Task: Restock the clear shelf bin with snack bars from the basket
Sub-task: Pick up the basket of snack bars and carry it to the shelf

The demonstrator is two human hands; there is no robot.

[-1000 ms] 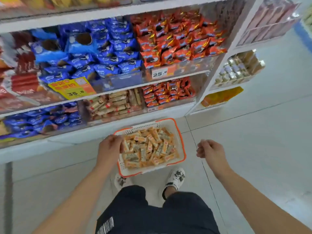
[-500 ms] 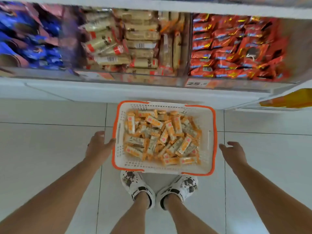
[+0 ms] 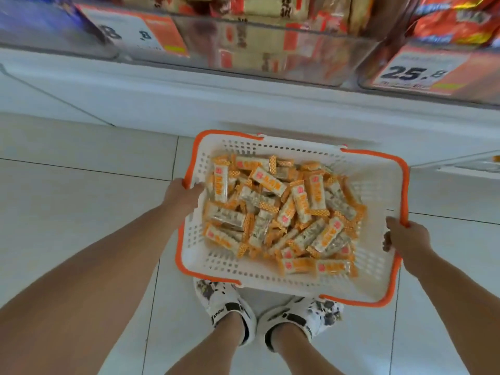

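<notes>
Both arms reach forward and down, one to each side of the basket (image 3: 376,185). Left hand (image 3: 181,198) grips the basket's left rim, thumb hooked over the orange edge and inside the wall, the other fingers hidden beneath. Right hand (image 3: 405,240) holds the right rim near its front corner, fingers curled under the edge, back of the hand up.

The basket sits low in front of the person, above the white shoes (image 3: 266,312) and the pale tiled floor (image 3: 67,212), just before the white base of the shelf (image 3: 189,98). It is tilted, the right side lower and nearer the viewer.

Basket: rectangular, white plastic, walls pierced with rows of small slots, orange trim along the rim. Inside lies a loose heap of snack bars (image 3: 281,212), small oblong packets with clear middles showing a pale grainy filling, orange crimped ends and orange labels. They lie crisscrossed at all angles, piled toward the left and centre.

Above, the clear shelf bin (image 3: 270,50) holds larger beige and red packets behind a glossy transparent front. A white and orange price tag (image 3: 422,71) reading 25 sits to its right.
</notes>
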